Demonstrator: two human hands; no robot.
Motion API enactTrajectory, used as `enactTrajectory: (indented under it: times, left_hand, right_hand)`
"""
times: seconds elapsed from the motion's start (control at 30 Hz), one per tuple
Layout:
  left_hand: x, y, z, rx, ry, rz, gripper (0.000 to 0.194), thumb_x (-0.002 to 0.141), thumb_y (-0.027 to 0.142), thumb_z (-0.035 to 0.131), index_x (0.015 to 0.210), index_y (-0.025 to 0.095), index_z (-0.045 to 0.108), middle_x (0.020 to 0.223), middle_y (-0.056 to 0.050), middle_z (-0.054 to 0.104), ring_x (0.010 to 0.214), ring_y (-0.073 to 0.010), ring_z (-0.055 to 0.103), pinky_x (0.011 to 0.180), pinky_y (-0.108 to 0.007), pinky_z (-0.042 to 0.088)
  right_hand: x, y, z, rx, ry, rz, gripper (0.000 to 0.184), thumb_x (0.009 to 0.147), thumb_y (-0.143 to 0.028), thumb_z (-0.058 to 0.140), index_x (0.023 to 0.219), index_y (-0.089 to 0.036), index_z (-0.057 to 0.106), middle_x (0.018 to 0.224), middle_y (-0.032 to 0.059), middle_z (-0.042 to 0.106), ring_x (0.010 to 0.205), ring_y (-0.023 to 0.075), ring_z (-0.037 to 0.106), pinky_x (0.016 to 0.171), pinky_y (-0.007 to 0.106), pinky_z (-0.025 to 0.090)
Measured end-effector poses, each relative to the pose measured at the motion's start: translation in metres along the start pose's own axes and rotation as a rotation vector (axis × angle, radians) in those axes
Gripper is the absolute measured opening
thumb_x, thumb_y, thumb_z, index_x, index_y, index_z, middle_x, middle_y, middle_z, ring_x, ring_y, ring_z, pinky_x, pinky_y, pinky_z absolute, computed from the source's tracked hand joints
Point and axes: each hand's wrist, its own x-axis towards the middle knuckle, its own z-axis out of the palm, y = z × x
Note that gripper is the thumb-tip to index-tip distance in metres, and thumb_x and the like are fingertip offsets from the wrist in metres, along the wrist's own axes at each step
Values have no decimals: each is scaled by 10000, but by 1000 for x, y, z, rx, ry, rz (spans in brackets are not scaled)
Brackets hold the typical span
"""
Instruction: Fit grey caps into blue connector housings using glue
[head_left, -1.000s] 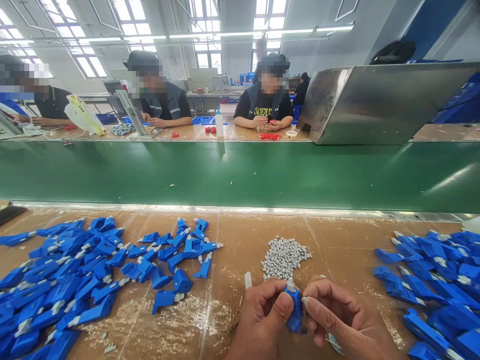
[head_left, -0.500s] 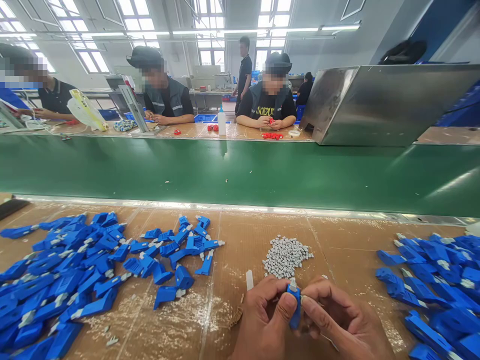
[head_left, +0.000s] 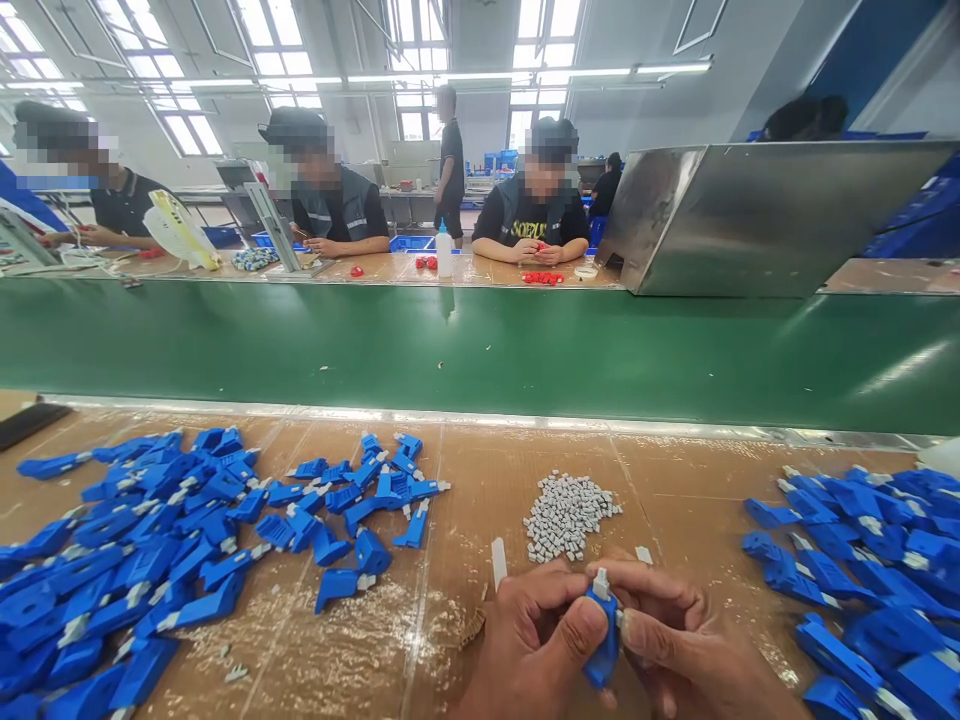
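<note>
Left hand (head_left: 536, 640) and right hand (head_left: 675, 635) are together, clamped on a blue plastic housing (head_left: 604, 640) from either side, at the near edge of the bench, right of centre; a pale grey tip (head_left: 601, 584) projects from its far end; a pile of small grey parts (head_left: 566, 517) lies just beyond the hands; loose blue housings (head_left: 135, 560) lie left, and more (head_left: 855, 560) right, on brown cardboard (head_left: 465, 480).
</note>
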Motion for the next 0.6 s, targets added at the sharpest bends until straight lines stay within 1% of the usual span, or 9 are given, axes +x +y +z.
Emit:
enactTrajectory:
  times: [0.1, 0.2, 0.27, 0.33, 0.37, 0.43, 0.47, 0.53, 0.6]
  left_hand:
    - [-4, -4, -1, 46, 23, -19, 630, 947, 742, 588, 803, 172, 815, 753, -47, 527, 696, -162, 505, 614, -270, 443]
    - [-6, -4, 2, 74, 6, -31, 617, 966, 718, 575, 784, 173, 799, 757, -45, 527, 689, -163, 524, 605, -270, 441]
    - [-4, 4, 3, 103, -23, -35, 602, 985, 691, 562, 784, 173, 796, 770, -47, 540, 711, -169, 548, 612, -268, 449]
    - [-1, 18, -4, 205, -47, -43, 562, 1000, 652, 560, 807, 180, 797, 779, -47, 573, 719, -173, 568, 613, -268, 453]
    - [1, 26, -13, 312, -48, -46, 527, 1008, 623, 562, 828, 186, 796, 785, -48, 600, 720, -176, 579, 620, -272, 456]
    - [4, 42, -44, 665, 83, -15, 457, 1024, 560, 549, 853, 203, 778, 806, -54, 660, 743, -198, 613, 663, -301, 475]
    - [5, 49, -64, 893, 160, 22, 423, 1022, 533, 544, 867, 212, 773, 834, -63, 692, 774, -222, 636, 702, -332, 491]
    - [8, 57, -106, 1290, 476, 157, 385, 990, 504, 544, 946, 204, 781, 959, -111, 740, 935, -317, 674, 858, -447, 528]
    - [10, 60, -137, 1575, 579, 199, 424, 1008, 461, 489, 1081, 155, 774, 1006, -160, 734, 990, -384, 666, 941, -554, 525]
  right_hand:
    - [1, 2, -2, -8, -116, -58, 350, 773, -520, 948, 1008, -265, 893, 749, -20, 643, 479, 87, 631, 386, 145, 405]
    - [4, 3, -2, -56, -205, -47, 362, 836, -557, 889, 1023, -247, 873, 714, -32, 611, 493, 77, 610, 448, 155, 459]
    - [7, 4, -1, -203, -209, -57, 508, 857, -675, 810, 1066, -214, 850, 701, -29, 590, 509, 90, 586, 476, 187, 496]
    - [10, 1, -4, -411, -166, -109, 737, 822, -826, 714, 1171, -185, 816, 688, -34, 548, 535, 129, 585, 456, 223, 512]
    - [11, -3, -9, -514, -122, -136, 826, 803, -864, 685, 1250, -176, 787, 694, -35, 545, 546, 145, 584, 446, 241, 520]
    - [10, -19, -28, -703, 9, -182, 820, 836, -794, 700, 1377, -179, 724, 736, -22, 598, 582, 163, 595, 499, 280, 557]
    - [8, -31, -43, -801, 91, -199, 719, 871, -686, 732, 1393, -192, 717, 776, -5, 645, 626, 177, 620, 560, 302, 575]
    - [2, -59, -78, -1053, 294, -224, 431, 897, -439, 768, 1269, -223, 789, 852, 36, 716, 767, 227, 674, 717, 351, 582]
    - [-4, -86, -116, -1308, 518, -215, 274, 866, -258, 753, 1127, -229, 832, 982, 88, 740, 881, 280, 699, 801, 402, 564]
